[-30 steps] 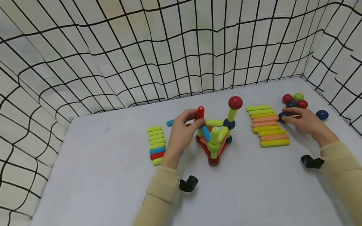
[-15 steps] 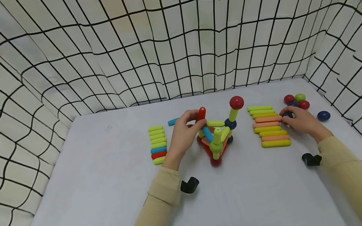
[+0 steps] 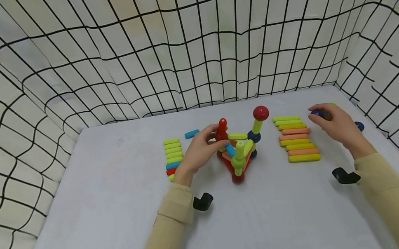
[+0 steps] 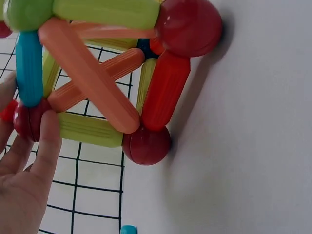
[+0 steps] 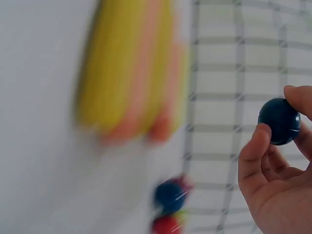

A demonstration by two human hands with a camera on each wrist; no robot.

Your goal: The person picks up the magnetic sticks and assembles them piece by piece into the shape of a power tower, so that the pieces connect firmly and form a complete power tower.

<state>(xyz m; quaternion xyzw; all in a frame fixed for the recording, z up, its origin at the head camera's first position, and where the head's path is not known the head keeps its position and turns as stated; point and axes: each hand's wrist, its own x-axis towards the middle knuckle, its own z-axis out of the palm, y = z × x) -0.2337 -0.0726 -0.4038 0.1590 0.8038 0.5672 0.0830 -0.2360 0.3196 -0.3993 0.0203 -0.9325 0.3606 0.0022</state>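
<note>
A build of coloured rods and balls (image 3: 239, 162) stands in the middle of the table. My left hand (image 3: 202, 149) is at its left side, thumb and fingers round a red ball (image 4: 29, 119) on an upper corner. A red rod (image 3: 222, 124) points up from that ball, and a blue rod (image 4: 29, 68) joins it to a green ball (image 4: 28, 12). My right hand (image 3: 339, 126) pinches a dark blue ball (image 5: 279, 122) between thumb and fingertips, raised over the right of the table.
Yellow and salmon rods (image 3: 301, 146) lie in a row right of the build. Short green, blue and red rods (image 3: 173, 154) line up at left, with a lone blue rod (image 3: 192, 134) behind. Another dark blue ball (image 3: 359, 126) lies at far right. Black netting (image 3: 193, 75) surrounds the table.
My right hand has gripped the dark blue ball beside the rods and carried it up and to the right. My left hand's fingers have slipped from the red rod, uncovering the red ball below.
</note>
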